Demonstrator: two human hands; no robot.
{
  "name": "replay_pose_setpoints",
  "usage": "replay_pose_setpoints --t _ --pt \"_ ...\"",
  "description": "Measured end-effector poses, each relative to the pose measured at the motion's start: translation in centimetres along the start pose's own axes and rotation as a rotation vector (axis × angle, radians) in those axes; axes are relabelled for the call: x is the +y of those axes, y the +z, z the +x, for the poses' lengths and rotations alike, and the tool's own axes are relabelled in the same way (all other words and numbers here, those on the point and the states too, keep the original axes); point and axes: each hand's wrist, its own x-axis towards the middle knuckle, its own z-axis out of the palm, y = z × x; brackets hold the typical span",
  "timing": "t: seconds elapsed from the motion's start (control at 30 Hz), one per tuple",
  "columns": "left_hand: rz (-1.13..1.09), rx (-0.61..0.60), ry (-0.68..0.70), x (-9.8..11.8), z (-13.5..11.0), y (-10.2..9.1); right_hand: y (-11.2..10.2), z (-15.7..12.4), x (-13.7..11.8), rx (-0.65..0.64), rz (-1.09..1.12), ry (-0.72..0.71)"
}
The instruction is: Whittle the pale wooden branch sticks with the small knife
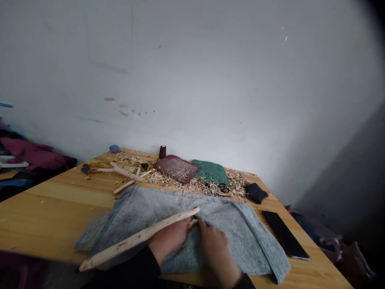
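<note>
Peeled stick [126, 243] (light and stiff; best taken mid-shaft) is gripped near one end by the closed left hand [169, 241] across a grey towel [246, 241] on the counter [45, 212]; the right hand [217, 257] lies curled, its hold unclear.

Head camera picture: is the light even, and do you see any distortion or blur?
No: in the head view, the white wall is bright while the right corners fall dark; the wooden table slants, likely from a wide lens; the left hand and right hand look slightly soft.
</note>
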Motion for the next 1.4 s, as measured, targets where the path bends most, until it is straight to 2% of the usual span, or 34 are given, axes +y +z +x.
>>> replay_pose_setpoints --t 0.13,0.27,0.63,0.77,0.93,1.07,1.3,1.4 --pt "0.084 0.017 -0.049 -0.7 0.4 0.2 0.8 0.2 2.5 -0.009 0.15 -0.022" --pt "0.103 0.019 -0.04 -1.0 0.7 0.3 2.0 0.0 4.1 0.066 0.282 -0.056" --pt "0.124 -0.007 -0.073 -1.0 1.1 0.1 2.5 -0.1 4.1 0.056 0.192 -0.095" --pt "0.151 -0.005 -0.072 -0.7 1.3 -0.1 2.0 -0.3 3.3 0.019 0.115 -0.069" --pt "0.2 -0.039 -0.045 0.3 1.4 -0.7 0.4 -1.0 1.2 -0.035 -0.036 0.006" --pt "0.214 -0.043 -0.029 0.9 1.3 -0.9 -0.7 -0.9 -0.3 -0.049 -0.062 0.014" --pt "0.236 -0.046 -0.034 1.0 1.6 -0.6 0.6 0.0 -1.6 0.043 -0.077 0.017" --pt "0.241 -0.051 -0.037 1.2 1.5 -0.7 1.0 0.2 -1.9 0.045 -0.072 0.025"
